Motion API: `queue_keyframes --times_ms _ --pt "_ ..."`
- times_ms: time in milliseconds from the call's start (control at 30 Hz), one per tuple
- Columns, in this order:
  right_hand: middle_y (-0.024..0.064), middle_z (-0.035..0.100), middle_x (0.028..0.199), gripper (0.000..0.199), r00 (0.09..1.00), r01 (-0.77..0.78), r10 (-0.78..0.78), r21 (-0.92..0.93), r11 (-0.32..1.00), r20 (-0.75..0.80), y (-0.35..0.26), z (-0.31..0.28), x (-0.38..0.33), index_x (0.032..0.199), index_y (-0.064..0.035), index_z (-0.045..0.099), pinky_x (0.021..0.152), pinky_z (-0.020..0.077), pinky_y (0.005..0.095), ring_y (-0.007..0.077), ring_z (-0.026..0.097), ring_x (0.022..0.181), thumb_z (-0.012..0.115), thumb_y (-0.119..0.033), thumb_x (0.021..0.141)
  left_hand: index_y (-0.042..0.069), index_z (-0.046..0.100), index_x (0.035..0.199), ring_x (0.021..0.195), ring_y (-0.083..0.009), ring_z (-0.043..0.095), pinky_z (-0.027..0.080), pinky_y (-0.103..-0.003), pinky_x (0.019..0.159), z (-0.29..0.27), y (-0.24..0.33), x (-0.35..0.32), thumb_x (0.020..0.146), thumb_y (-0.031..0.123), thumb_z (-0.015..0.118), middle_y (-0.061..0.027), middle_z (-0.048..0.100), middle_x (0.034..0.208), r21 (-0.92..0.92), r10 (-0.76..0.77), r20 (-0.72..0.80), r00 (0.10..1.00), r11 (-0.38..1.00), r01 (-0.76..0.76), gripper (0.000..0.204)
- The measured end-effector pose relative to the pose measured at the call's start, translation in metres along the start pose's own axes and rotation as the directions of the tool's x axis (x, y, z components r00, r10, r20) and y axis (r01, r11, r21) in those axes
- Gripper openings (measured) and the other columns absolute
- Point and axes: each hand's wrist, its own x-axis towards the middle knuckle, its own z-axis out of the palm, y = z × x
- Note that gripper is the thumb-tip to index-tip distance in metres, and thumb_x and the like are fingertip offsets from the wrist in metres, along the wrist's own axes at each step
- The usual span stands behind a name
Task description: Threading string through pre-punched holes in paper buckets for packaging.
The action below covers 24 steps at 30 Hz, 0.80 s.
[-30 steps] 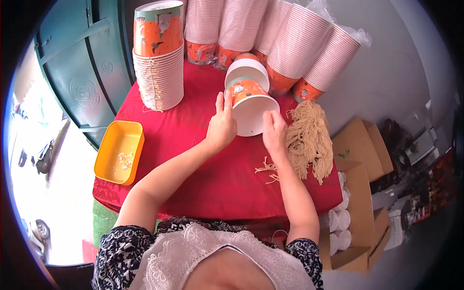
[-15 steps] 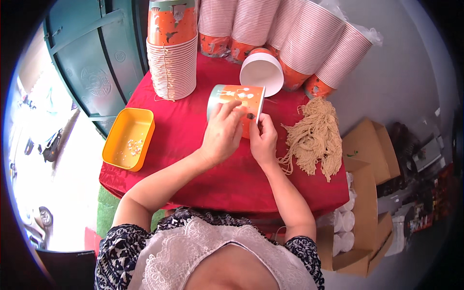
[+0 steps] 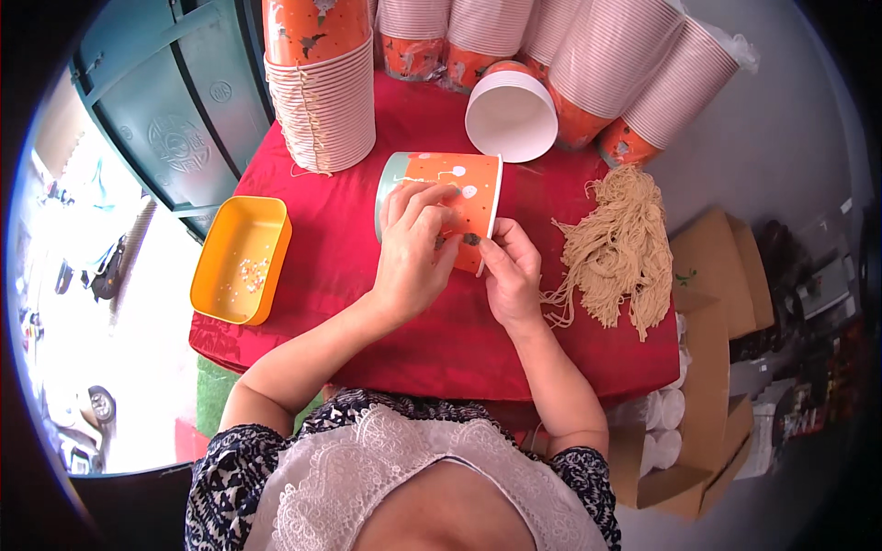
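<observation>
An orange printed paper tub [image 3: 482,197] with a pale green base lies on its side above the table, its white rim facing right. My left hand [image 3: 415,241] rests against its near side, fingers bent over the printed wall and thumb close to them. At the rim, my right hand [image 3: 513,266] is closed, pinching the edge between thumb and fingers. Whether a small piece or a thread is under the left fingertips I cannot make out. Just beyond lies a loose paper tub [image 3: 511,118], its white inside turned toward me. A bundle of beige strings [image 3: 620,257] spreads beside my right hand.
On the red tablecloth [image 3: 322,275], a yellow tray [image 3: 209,275] holding small pale bits is at left. A tall stack of nested tubs [image 3: 326,110] has strings hanging down it. Several plastic-wrapped tub stacks [image 3: 611,64] line the back. An open cardboard box [image 3: 707,386] stands right of the table.
The view has shifted slightly. The tub has turned a little, and my left fingers have bent more over its side. My right hand still grips the rim.
</observation>
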Motion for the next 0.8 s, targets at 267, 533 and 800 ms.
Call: queue_keyframes --times_ms 267,533,800 --pt "-0.0054 0.058 0.085 0.021 0.998 -0.046 0.043 0.070 0.997 0.038 -0.001 -0.001 -0.004 0.111 -0.0007 0.058 0.059 0.0332 0.0181 -0.0005 0.041 0.066 0.061 -0.015 0.096 0.003 0.057 0.093 0.120 -0.0398 0.051 0.035 -0.054 0.108 -0.001 0.005 -0.002 0.069 -0.006 0.071 -0.0173 0.058 0.125 -0.045 -0.016 0.032 0.999 0.999 0.018 0.029" --pt "-0.0024 0.056 0.098 0.014 0.990 0.135 -0.130 -0.090 0.987 0.053 0.003 0.007 -0.014 0.110 -0.0009 0.057 0.072 0.0427 0.0200 0.0022 0.049 0.083 0.056 -0.005 0.098 0.002 0.057 0.092 0.123 -0.0419 0.049 0.041 -0.051 0.104 -0.007 0.017 -0.003 0.072 -0.009 0.071 -0.0207 0.053 0.129 -0.117 -0.029 0.045 0.999 0.993 0.034 0.027" --pt "0.0103 0.059 0.098 0.015 0.939 0.341 -0.324 -0.407 0.847 0.113 0.006 0.010 -0.018 0.103 0.0003 0.056 0.076 0.0482 0.0291 0.0191 0.059 0.085 0.059 0.004 0.089 0.005 0.061 0.092 0.129 -0.0387 0.048 0.040 -0.049 0.107 -0.010 0.022 -0.014 0.072 -0.007 0.074 -0.0170 0.055 0.133 -0.116 -0.111 -0.003 0.994 0.987 0.110 0.027"
